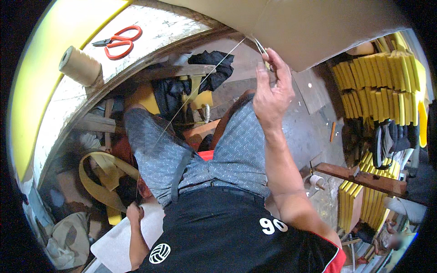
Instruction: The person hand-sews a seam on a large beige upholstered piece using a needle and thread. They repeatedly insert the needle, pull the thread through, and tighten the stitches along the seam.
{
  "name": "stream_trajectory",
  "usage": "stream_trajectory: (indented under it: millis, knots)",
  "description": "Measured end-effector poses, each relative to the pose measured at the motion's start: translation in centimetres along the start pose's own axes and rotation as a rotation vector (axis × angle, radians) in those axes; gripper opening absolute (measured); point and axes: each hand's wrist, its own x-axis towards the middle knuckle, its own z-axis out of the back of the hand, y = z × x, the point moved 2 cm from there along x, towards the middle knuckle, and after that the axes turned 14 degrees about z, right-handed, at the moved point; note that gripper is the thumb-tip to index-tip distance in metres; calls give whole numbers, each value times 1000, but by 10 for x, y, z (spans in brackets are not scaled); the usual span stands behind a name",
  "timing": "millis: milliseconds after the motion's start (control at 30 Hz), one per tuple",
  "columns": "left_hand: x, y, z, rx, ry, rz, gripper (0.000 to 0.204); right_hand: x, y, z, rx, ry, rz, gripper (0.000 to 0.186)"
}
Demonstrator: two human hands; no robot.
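Observation:
My right hand (274,93) is raised beside the lower edge of a large beige sheet (314,27). Its thumb and fingertips are pinched on a pale thread (200,87), which loops from the sheet's edge; a needle cannot be made out. From that edge the thread slants across my lap toward my left hand (135,213). Low at my left side, that hand is closed around the thread, its fingertips partly hidden. A thread spool (79,66) and red-handled scissors (119,42) lie on the worn white worktop (152,25) at the upper left.
Stacks of yellow-edged pieces (378,86) stand at the right, above a wooden bar (359,177). Yellow strips (88,177) and a pale board (123,241) lie by my left arm. Dark cloth (170,95) hangs beneath the worktop. Another person (387,236) is at the lower right.

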Motion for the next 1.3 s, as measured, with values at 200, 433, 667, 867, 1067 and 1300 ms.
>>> stream_trajectory:
  millis: [200, 433, 667, 867, 1067, 1300]
  knots:
    - [-4, 97, -66, 102, 193, 108, 28, -14, -8, -41, 798, -1, -851, 40]
    - [-14, 135, -34, 151, 148, 119, 19, -17, -35, -79, 50, 295, -377, 27]
    - [10, -23, 144, -508, -447, -248, 8, -6, -96, -66, -403, 260, 171, 31]
    - [-30, -170, 331, -430, -295, -580, 12, 9, -57, -37, -599, 594, -58, 24]
    - [-87, -276, 400, -156, -3, -1151, 17, -11, 101, 19, -28, 530, 152, 42]
    - [-92, -351, 426, -825, 55, -1492, 10, -25, 141, 40, 376, 934, -57, 47]
